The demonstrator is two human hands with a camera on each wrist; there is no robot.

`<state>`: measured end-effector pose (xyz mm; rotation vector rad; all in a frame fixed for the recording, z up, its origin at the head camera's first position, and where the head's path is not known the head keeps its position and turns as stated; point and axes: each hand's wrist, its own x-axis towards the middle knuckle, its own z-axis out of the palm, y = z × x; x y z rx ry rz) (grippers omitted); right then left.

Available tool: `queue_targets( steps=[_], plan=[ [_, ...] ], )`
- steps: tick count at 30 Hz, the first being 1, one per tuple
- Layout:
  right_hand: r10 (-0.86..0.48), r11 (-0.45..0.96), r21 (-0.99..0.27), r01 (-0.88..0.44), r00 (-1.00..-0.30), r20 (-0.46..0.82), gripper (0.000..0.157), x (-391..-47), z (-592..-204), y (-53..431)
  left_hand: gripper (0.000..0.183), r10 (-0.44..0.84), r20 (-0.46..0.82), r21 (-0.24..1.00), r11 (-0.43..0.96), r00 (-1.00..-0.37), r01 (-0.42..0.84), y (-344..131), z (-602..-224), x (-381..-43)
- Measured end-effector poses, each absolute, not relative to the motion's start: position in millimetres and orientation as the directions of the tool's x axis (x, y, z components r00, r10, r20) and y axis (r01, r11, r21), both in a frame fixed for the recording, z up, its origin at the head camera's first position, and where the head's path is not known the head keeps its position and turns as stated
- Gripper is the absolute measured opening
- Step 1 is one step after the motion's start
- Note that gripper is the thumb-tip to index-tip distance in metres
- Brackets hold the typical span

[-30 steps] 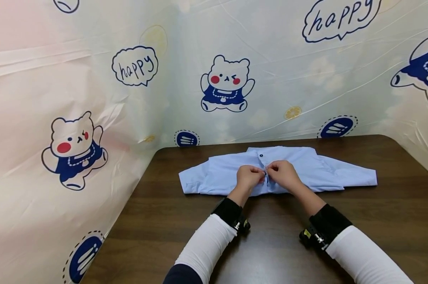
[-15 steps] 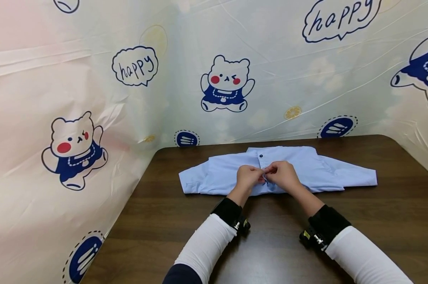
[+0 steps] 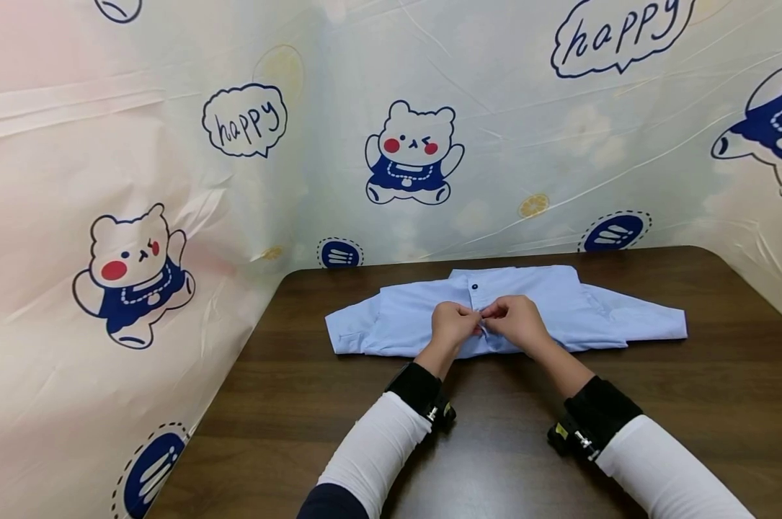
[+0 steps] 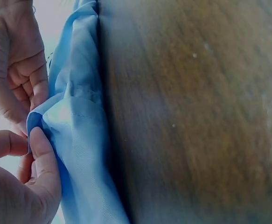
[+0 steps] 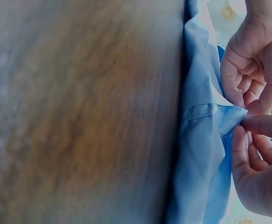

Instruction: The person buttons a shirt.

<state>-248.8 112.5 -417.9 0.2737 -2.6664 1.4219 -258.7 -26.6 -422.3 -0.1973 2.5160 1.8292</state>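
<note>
A light blue button-up shirt (image 3: 403,310) lies folded across the far part of the table, sleeves out to both sides. One dark button (image 3: 474,287) shows near its collar, above my hands. At the front placket, my left hand (image 3: 454,324) pinches the raised cloth edge between thumb and finger. Right beside it my right hand (image 3: 519,321) pinches the same strip, fingertips nearly meeting. Close up in the left wrist view, the lifted placket fold (image 4: 40,114) stands between both hands. The right wrist view shows the cloth peak (image 5: 233,114) at the fingertips; any button there is hidden.
The brown wooden table (image 3: 287,418) stretches from the shirt toward me. Behind it hangs a printed curtain (image 3: 507,144) with bears and "happy" bubbles, meeting the table's far edge. Black straps with small cameras sit on both wrists (image 3: 416,389).
The right fingertips have shifted slightly left, closer to the left ones, covering the dark spot seen between them earlier. The left hand stays almost in place.
</note>
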Motion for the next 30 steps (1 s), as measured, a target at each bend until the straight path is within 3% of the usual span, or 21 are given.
queue_targets(
  steps=[7,11,15,17,19,23,27,30],
  plan=[
    [-0.106,0.301,-0.953,-0.013,-0.994,-0.02,0.017,-254.6,-418.3,115.2,0.006,-0.033,-0.087,0.965,0.246,-0.996,-0.092,-29.1,-422.8,-259.9],
    [-0.138,0.153,-0.976,0.157,-0.974,-0.178,0.018,-257.6,-414.5,115.4,0.009,0.024,0.055,0.893,0.446,-0.998,0.06,-31.7,-424.3,-260.3],
    [-0.151,0.093,-0.979,0.182,-0.969,-0.194,0.018,-258.1,-413.3,114.8,0.011,0.082,0.217,0.734,0.643,-0.973,0.218,-36.5,-424.7,-260.2],
    [-0.14,0.165,-0.981,0.101,-0.982,-0.125,0.02,-258.3,-412.7,120.0,0.007,0.118,0.261,0.661,0.701,-0.958,0.267,-43.0,-423.0,-261.2],
    [-0.145,0.333,-0.943,-0.026,-0.989,-0.024,0.02,-257.3,-411.3,131.8,0.006,0.148,0.284,0.564,0.773,-0.947,0.289,-55.5,-421.1,-262.1],
    [-0.22,0.719,-0.656,-0.23,-0.97,0.099,0.027,-253.8,-406.1,171.1,0.027,0.184,0.197,0.348,0.905,-0.963,0.244,-95.0,-416.8,-262.6],
    [-0.33,0.869,-0.385,-0.31,-0.944,0.015,0.05,-247.2,-405.0,208.1,0.056,0.234,-0.009,0.203,0.952,-0.972,0.227,-133.2,-417.5,-260.4],
    [-0.348,0.906,-0.291,-0.307,-0.932,-0.102,0.066,-245.1,-411.9,223.8,0.07,0.26,-0.143,0.168,0.957,-0.955,0.236,-148.1,-421.8,-258.4]
  ],
)
